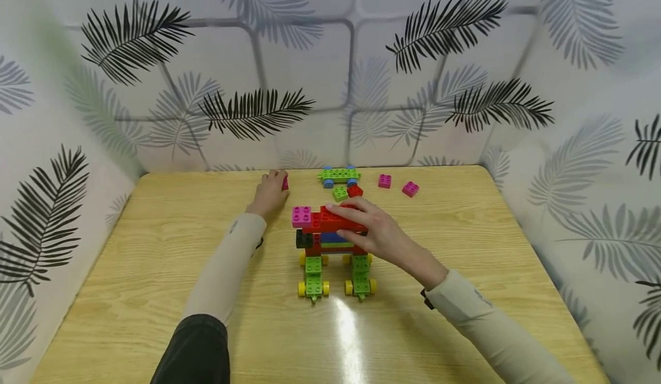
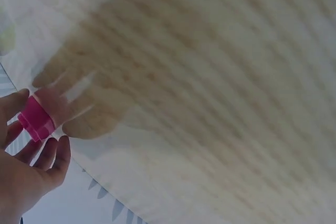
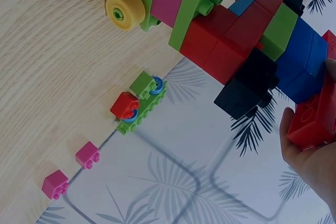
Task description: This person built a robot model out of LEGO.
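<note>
At the back of the table my left hand (image 1: 268, 193) pinches a pink brick (image 2: 37, 120) between thumb and fingers, right at the tabletop. My right hand (image 1: 379, 230) grips the red bricks (image 1: 330, 218) on top of a tall brick model, fingers over the top and thumb on the near side. Another pink brick (image 1: 302, 216) caps the model's left end. Below come a black brick (image 3: 247, 85), blue bricks (image 3: 300, 59) and more red ones. The model stands on two green wheeled bases (image 1: 313, 280) with yellow wheels (image 3: 125, 10).
Behind the model lies a green wheeled base (image 1: 338, 174) with blue wheels. Near it are a loose green brick (image 1: 339, 193) and a red brick (image 1: 354, 190). Two pink bricks (image 1: 384, 181) lie farther right. A leaf-patterned wall covering (image 1: 330, 137) rises at the table's back edge.
</note>
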A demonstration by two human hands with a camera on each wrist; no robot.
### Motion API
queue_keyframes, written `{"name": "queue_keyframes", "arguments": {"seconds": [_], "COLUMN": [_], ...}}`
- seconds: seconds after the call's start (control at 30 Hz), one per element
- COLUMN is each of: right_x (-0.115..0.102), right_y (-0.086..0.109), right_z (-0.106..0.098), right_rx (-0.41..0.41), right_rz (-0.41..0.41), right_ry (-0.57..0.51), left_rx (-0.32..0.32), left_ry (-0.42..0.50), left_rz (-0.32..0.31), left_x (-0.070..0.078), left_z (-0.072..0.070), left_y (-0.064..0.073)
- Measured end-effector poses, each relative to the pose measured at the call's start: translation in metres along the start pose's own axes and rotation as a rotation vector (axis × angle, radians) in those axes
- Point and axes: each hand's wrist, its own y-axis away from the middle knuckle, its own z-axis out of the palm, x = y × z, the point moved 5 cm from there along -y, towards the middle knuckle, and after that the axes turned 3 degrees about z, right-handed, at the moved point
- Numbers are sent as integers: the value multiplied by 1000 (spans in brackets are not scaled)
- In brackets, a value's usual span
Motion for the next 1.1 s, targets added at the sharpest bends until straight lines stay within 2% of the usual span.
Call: {"name": "queue_keyframes", "arguments": {"seconds": [0.3,0.4,0.47,0.63,0.87,0.97,1.1], "right_x": [0,0,-1,-2,-2,-2,-2], "right_y": [1,1,0,-1,-1,-1,-1], "right_z": [1,1,0,1,2,2,1], "right_rx": [14,18,19,8,0,8,20], "right_rz": [-9,-14,-15,-10,-4,-9,-19], "right_ry": [1,7,14,21,14,15,11], "left_rx": [0,11,42,120,184,183,162], "left_ry": [72,162,240,379,502,549,606], "left_rz": [51,47,62,147,208,256,349], "left_x": [-1,-2,-1,11,38,50,69], "left_z": [-5,-7,-12,-36,-76,-89,-103], "left_y": [23,29,33,55,103,121,141]}}
